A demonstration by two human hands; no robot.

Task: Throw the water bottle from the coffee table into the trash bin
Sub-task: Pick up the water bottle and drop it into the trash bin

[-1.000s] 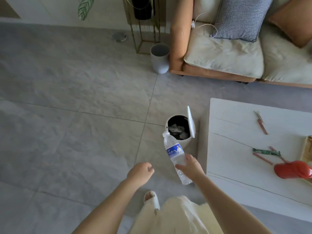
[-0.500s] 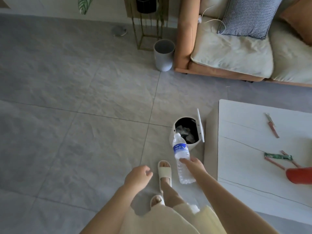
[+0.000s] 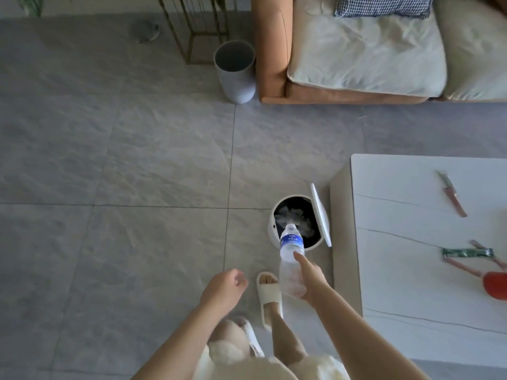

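My right hand [image 3: 308,281] grips the lower half of a clear plastic water bottle [image 3: 290,248] with a blue label. The bottle points cap-first away from me, its cap over the near rim of the small white trash bin [image 3: 271,226]. The bin stands on the floor beside the coffee table [image 3: 411,270], its lid [image 3: 321,215] flipped up on the right, crumpled white rubbish inside. My left hand [image 3: 223,290] hangs loosely curled to the left, holding nothing.
A taller grey bin [image 3: 236,72] stands by the orange sofa [image 3: 271,64] at the back. On the coffee table lie wrappers [image 3: 467,253], a small knife-like tool [image 3: 451,193] and a red object [image 3: 495,285]. My slippered foot [image 3: 270,293] is just short of the trash bin.
I have stepped closer to the trash bin. My right hand has carried the bottle forward, so its cap now reaches over the bin's opening. The left hand stays beside it.
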